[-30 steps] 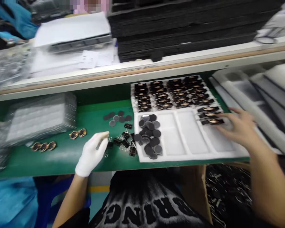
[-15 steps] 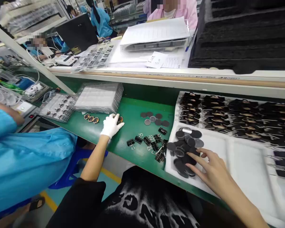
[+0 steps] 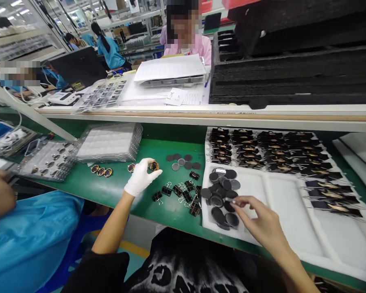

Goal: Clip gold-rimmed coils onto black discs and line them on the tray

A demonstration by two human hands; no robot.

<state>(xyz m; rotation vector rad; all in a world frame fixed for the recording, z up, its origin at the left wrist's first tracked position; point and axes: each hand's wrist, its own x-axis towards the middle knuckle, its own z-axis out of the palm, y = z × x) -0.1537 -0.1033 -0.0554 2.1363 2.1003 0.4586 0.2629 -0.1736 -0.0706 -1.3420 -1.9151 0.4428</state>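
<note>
My left hand [image 3: 141, 178], in a white glove, pinches a small gold-rimmed round part [image 3: 154, 165] just above the green bench. Another such part [image 3: 131, 167] lies beside it, and three more [image 3: 101, 171] sit further left. My bare right hand [image 3: 256, 217] pinches a dark grey disc at the edge of a pile of discs [image 3: 221, 195] in the near left compartment of a white foam tray [image 3: 289, 211]. Black binder clips [image 3: 183, 193] lie scattered between my two hands.
Rows of clipped parts [image 3: 262, 148] fill the tray's far half. Loose grey discs [image 3: 183, 160] lie on the bench. Clear blister trays [image 3: 110, 142] stack at left, with a part-filled one [image 3: 47, 160] beside them. A person in blue [image 3: 21, 236] sits at my left. Black foam trays [image 3: 293, 69] are on the shelf.
My left hand has closed on a gold-rimmed part and lifted it slightly. My right hand moved from the tray's right side to the disc pile and pinched a disc.
</note>
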